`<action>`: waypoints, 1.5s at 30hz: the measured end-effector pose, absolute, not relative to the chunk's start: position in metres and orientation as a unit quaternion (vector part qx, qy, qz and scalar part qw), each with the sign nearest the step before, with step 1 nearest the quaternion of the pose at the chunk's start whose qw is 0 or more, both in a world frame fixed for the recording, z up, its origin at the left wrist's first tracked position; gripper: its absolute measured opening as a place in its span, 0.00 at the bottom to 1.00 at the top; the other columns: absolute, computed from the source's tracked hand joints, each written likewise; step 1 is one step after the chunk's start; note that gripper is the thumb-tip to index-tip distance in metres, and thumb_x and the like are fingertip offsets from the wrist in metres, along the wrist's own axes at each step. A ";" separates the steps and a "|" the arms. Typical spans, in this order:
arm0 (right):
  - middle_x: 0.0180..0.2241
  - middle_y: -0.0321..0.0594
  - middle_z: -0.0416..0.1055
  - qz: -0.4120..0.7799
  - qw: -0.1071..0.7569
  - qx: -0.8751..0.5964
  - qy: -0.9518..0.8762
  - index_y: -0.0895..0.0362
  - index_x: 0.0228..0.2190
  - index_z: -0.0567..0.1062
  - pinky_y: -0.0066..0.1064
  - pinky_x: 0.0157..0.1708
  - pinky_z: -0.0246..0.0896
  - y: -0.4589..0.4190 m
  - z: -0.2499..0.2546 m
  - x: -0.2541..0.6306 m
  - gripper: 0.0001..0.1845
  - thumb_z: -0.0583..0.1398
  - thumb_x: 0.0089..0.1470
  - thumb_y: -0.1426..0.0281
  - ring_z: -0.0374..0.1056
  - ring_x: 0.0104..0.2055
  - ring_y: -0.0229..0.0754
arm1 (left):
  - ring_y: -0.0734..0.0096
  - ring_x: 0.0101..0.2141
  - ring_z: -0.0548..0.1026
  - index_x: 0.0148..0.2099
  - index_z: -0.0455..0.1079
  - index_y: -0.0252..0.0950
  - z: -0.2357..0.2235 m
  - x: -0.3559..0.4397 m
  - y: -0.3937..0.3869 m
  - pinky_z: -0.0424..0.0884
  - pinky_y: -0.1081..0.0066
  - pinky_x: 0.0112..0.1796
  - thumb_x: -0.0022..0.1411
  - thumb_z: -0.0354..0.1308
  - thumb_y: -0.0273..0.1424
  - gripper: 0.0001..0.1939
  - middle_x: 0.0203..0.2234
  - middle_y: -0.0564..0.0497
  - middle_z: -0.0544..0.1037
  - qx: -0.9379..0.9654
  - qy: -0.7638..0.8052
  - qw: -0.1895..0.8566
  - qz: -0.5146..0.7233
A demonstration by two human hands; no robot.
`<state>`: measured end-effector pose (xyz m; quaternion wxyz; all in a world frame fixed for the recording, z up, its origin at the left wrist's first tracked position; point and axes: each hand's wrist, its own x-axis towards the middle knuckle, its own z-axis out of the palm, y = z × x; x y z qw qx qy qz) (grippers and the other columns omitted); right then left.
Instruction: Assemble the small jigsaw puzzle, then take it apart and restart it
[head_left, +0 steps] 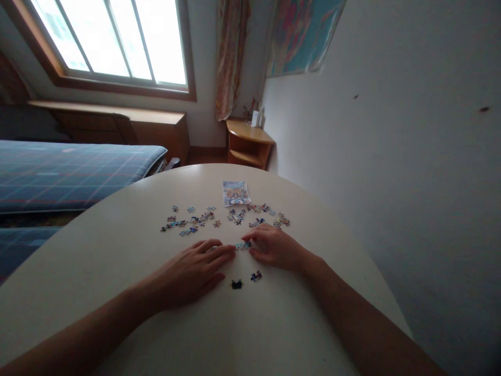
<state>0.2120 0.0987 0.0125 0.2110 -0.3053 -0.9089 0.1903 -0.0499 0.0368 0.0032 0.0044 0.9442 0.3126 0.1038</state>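
Observation:
Between my two hands lies a short strip of light-blue jigsaw puzzle pieces (240, 246), flat on the table. My left hand (198, 269) rests palm down with its fingers stretched out, the fingertips touching the strip's left end and partly covering it. At the right end, my right hand (274, 246) has its thumb and fingers closed around a puzzle piece (247, 244), mostly hidden by the fingertips. Nearer to me are a dark puzzle piece (237, 284) and a patterned puzzle piece (256, 275), both apart from the hands.
Loose puzzle pieces (203, 218) are scattered beyond my left hand, and more puzzle pieces (237, 216) lie beyond the right. Behind them is a printed picture sheet (236, 193). The round white table (297, 324) stands near a wall (410, 156) and a plaid mattress (78, 172).

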 end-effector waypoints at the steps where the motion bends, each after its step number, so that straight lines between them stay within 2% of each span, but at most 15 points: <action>1: 0.40 0.45 0.77 0.191 0.212 -0.304 -0.909 0.58 0.45 0.77 0.36 0.49 0.66 0.099 0.012 0.212 0.16 0.62 0.52 0.75 0.71 0.45 0.44 | 0.55 0.56 0.67 0.63 0.62 0.36 0.003 -0.050 0.037 0.66 0.56 0.56 0.71 0.50 0.31 0.20 0.61 0.47 0.69 0.944 0.313 0.005 0.106; 17: 0.37 0.43 0.78 0.186 0.229 -0.285 -0.912 0.56 0.43 0.78 0.35 0.47 0.66 0.101 0.007 0.208 0.12 0.61 0.56 0.74 0.72 0.42 0.42 | 0.55 0.57 0.66 0.62 0.63 0.37 0.004 -0.050 0.036 0.66 0.55 0.56 0.71 0.50 0.34 0.20 0.61 0.47 0.68 0.942 0.322 0.013 0.099; 25: 0.41 0.41 0.77 0.149 0.218 -0.249 -0.932 0.54 0.37 0.80 0.35 0.48 0.66 0.100 0.006 0.208 0.08 0.61 0.56 0.73 0.71 0.43 0.42 | 0.56 0.57 0.67 0.63 0.62 0.39 0.005 -0.050 0.036 0.65 0.56 0.56 0.71 0.50 0.35 0.20 0.61 0.48 0.69 0.939 0.324 0.026 0.112; 31: 0.40 0.41 0.78 0.132 0.212 -0.259 -0.933 0.54 0.36 0.80 0.36 0.48 0.66 0.098 0.008 0.208 0.07 0.61 0.57 0.72 0.71 0.43 0.41 | 0.58 0.56 0.68 0.62 0.62 0.39 0.006 -0.051 0.038 0.67 0.57 0.56 0.71 0.50 0.32 0.20 0.59 0.47 0.70 0.937 0.316 0.046 0.138; 34: 0.39 0.41 0.78 0.143 0.227 -0.254 -0.929 0.55 0.35 0.80 0.34 0.45 0.67 0.100 0.005 0.208 0.06 0.61 0.57 0.73 0.71 0.41 0.41 | 0.59 0.54 0.70 0.61 0.63 0.39 0.003 -0.054 0.041 0.70 0.57 0.53 0.70 0.50 0.31 0.19 0.57 0.45 0.71 0.926 0.338 0.052 0.160; 40: 0.38 0.39 0.78 0.131 0.235 -0.252 -0.930 0.53 0.34 0.80 0.35 0.45 0.67 0.103 0.001 0.209 0.05 0.62 0.56 0.73 0.70 0.41 0.40 | 0.62 0.45 0.73 0.50 0.72 0.40 -0.004 -0.063 0.051 0.74 0.60 0.44 0.68 0.51 0.29 0.12 0.45 0.47 0.76 0.893 0.396 0.046 0.211; 45: 0.37 0.40 0.78 0.117 0.250 -0.253 -0.927 0.53 0.33 0.80 0.36 0.47 0.66 0.104 0.001 0.210 0.05 0.62 0.57 0.72 0.69 0.42 0.42 | 0.63 0.43 0.73 0.52 0.73 0.42 -0.006 -0.064 0.056 0.73 0.63 0.44 0.70 0.50 0.30 0.14 0.43 0.46 0.76 0.895 0.383 0.063 0.218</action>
